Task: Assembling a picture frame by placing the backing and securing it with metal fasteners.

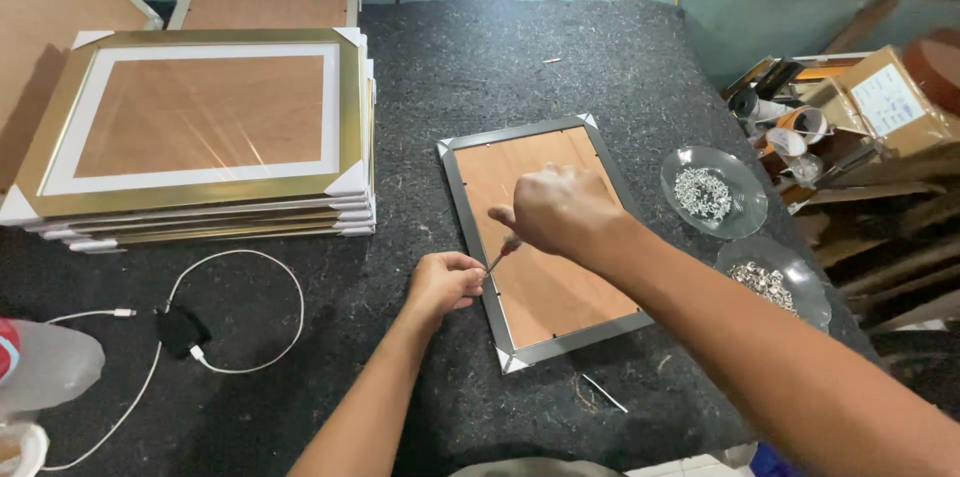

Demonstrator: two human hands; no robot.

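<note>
Right hand (560,209) is closed around the screwdriver (500,257), tip at the frame's (540,287) left rail. Left hand (443,282), fingers curled, pinches beside the tip; I'd press straight down, steadily.

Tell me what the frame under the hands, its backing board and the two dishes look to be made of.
Frame: probably metal, going by its thin grey rails with a dull sheen; grey plastic is possible. Backing board: likely pressed wood fibre, flat matte brown with no clear grain. Dishes: clear glass or clear plastic, since the dark mat shows through the rims.
</note>
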